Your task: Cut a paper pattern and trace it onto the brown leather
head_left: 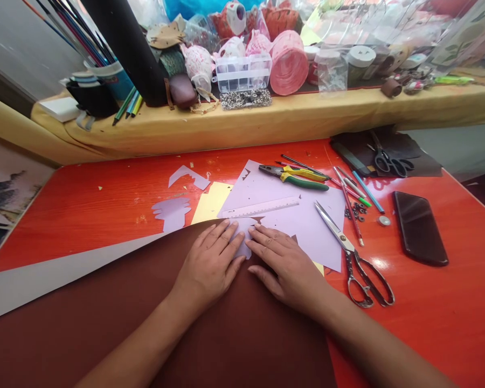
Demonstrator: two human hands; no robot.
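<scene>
In the head view, our left hand point(208, 264) and right hand point(285, 264) lie palm-down, fingers slightly spread, pressing a lavender paper cutout point(243, 249) onto the brown sheet point(226, 345) near its far edge. Two other lavender pieces point(172, 213) are already cut; the brown sheet looks mostly uncut, the tailor's shears point(347, 244) lying aside.

A wide sheet point(84, 318) lies over the near left of the table point(436, 323), a small cutout point(243, 247) on its far edge between left hand point(208, 264) and right hand point(286, 262); behind, a paper sheet point(301, 229) bears ruler point(262, 207) and pliers point(303, 181); scissors point(347, 243) lie to the right, tips on that paper, phone point(420, 229) farther right; past the table, a ledge point(267, 122) holds a storage box point(243, 73)
</scene>
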